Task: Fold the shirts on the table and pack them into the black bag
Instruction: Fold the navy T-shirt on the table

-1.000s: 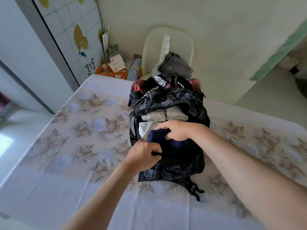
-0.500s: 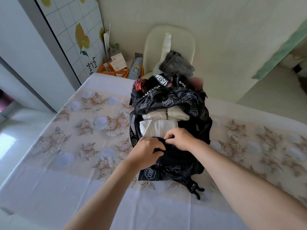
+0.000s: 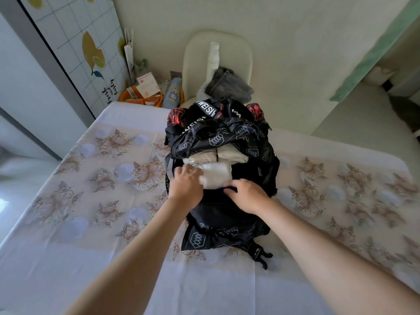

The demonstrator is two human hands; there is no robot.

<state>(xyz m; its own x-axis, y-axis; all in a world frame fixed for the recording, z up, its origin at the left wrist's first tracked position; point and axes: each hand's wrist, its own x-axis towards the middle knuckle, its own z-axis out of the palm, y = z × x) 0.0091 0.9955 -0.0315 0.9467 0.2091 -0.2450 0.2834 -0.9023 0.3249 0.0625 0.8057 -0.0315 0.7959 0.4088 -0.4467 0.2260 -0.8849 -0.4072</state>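
The black bag (image 3: 227,214) with white hexagon prints lies open in the middle of the table. Inside its mouth I see two beige folded shirts (image 3: 216,155) side by side and a white folded shirt (image 3: 216,175) in front of them. My left hand (image 3: 186,184) lies on the left end of the white shirt, fingers stretched over it and slightly blurred. My right hand (image 3: 247,194) sits on the near rim of the bag's opening, its fingers curled over the black fabric. No dark blue shirt shows.
The table (image 3: 91,201) has a floral cloth. Behind the bag stands a cream chair (image 3: 197,64) with a grey garment (image 3: 229,87) on it. An orange basket (image 3: 141,98) with small items sits at the far left corner by the wall.
The dark blue folded shirt that both hands held at the bag's mouth has gone out of sight. My left hand moved up onto the white shirt; my right hand stays at the rim.
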